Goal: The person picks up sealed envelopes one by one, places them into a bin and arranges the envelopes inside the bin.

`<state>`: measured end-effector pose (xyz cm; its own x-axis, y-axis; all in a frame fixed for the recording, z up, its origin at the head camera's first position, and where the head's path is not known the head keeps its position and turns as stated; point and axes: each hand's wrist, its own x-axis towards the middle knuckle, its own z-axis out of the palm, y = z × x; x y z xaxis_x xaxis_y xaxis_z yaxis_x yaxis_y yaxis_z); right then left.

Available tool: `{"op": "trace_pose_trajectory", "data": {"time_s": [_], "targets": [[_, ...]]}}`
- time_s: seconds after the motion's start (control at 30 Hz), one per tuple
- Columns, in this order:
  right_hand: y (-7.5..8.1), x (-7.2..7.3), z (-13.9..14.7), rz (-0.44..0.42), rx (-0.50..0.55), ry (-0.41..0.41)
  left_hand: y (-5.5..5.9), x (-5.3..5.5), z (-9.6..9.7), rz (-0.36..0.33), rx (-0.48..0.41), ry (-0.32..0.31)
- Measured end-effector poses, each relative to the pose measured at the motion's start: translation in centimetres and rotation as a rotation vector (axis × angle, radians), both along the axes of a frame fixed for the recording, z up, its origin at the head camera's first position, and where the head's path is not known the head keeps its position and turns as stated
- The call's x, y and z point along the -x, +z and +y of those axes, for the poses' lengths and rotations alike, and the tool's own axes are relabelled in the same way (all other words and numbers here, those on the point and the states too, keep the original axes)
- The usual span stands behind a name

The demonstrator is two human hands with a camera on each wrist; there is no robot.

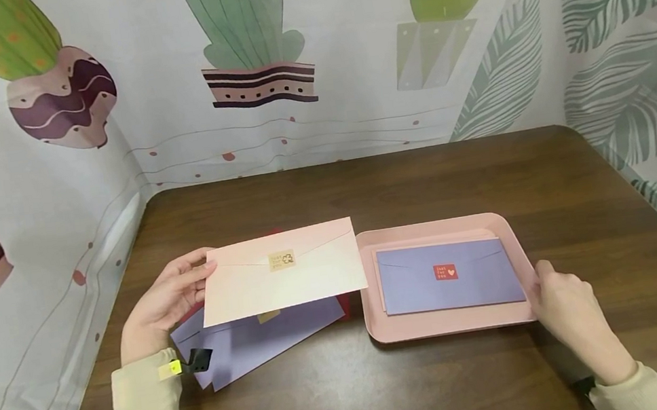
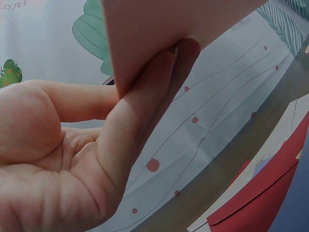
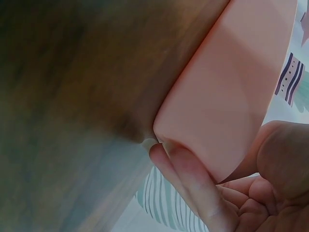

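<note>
My left hand [image 1: 164, 297] pinches the left end of a pale pink envelope [image 1: 283, 286] with a gold sticker, held up over the pile. In the left wrist view, thumb and fingers [image 2: 145, 96] take its edge from both sides. Beneath it lie purple envelopes [image 1: 301, 331], partly hidden, and a red envelope [image 2: 258, 210]. My right hand [image 1: 565, 302] grips the right side of a pink tray [image 1: 442, 324]; the right wrist view has its fingertips against the tray's wall [image 3: 212, 96]. Inside the tray, a purple envelope [image 1: 413, 290] with a red sticker lies on a pink one.
Everything is on a dark brown wooden table [image 1: 352, 400] with rounded far corners. A white cloth [image 1: 354, 113] printed with cacti and leaves hangs behind and at both sides. A white envelope [image 2: 265, 154] shows beside the red one in the left wrist view.
</note>
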<state>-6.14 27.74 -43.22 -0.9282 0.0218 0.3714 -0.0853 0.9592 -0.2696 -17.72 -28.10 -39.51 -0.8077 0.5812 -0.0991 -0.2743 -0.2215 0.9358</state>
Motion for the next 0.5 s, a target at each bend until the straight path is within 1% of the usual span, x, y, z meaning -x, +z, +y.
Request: {"op": "trace_pose_trajectory", "data": {"time_s": [0.13,0.2,0.33,0.5], "targets": [[0.0,0.0,0.0,0.006,0.0,-0.001,-0.1,0.0,0.4,-0.014,-0.001,-0.009],[0.0,0.0,0.0,0.01,0.0,-0.001,-0.1,0.1,0.6,-0.009,0.01,-0.018],[-0.1,0.1,0.0,0.018,0.002,-0.002,-0.2,0.4,1.0,0.019,0.037,-0.044],[-0.1,0.1,0.1,0.006,0.008,-0.001,-0.3,0.7,1.5,0.062,0.07,-0.071]]}}
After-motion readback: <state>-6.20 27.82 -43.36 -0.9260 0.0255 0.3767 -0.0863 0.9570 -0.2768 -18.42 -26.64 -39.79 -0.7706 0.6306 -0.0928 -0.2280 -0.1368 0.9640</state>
